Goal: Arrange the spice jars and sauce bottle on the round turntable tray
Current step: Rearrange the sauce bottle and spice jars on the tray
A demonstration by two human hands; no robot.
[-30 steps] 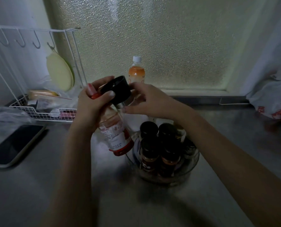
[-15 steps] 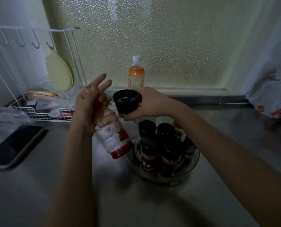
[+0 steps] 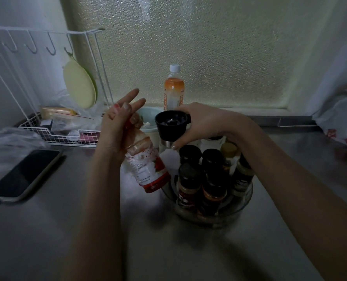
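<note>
Two hands have parted: the right (image 3: 205,122) now grips the grinder (image 3: 171,126) alone above the tray (image 3: 247,201), while the left (image 3: 116,128) holds the tilted sauce bottle (image 3: 146,169) beside it, both unplaced

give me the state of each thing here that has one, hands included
left hand: grips the red-labelled sauce bottle, two fingers straight
red-labelled sauce bottle: tilted, held above the counter, off the tray
right hand: grips the black-topped grinder
black-topped grinder: held above the jars
dark-lidded spice jars: upright, lids on, on the tray
round clear turntable tray: on the counter
orange drink bottle: upright, capped
black phone: flat, screen dark
</note>
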